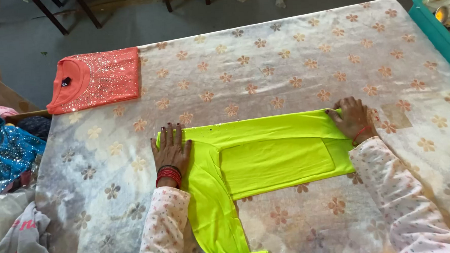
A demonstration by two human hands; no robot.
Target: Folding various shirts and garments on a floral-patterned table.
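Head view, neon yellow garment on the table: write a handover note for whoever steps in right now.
Left hand: flat, palm down, on the left end of the neon yellow stretchy garment.
Right hand: pressing the garment's upper right corner.
Garment: lies across the floral-covered table, one panel folded over its middle, a long part hanging off the near edge.
Done: folded coral sequinned top sits at the far left corner.
Left: the yellow garment is only partly folded.

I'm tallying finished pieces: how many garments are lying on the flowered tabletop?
2. A folded coral top lies at the table's far left corner. A neon yellow-green garment lies near the front edge, under the left hand and right hand. Other clothes are heaped off the table.
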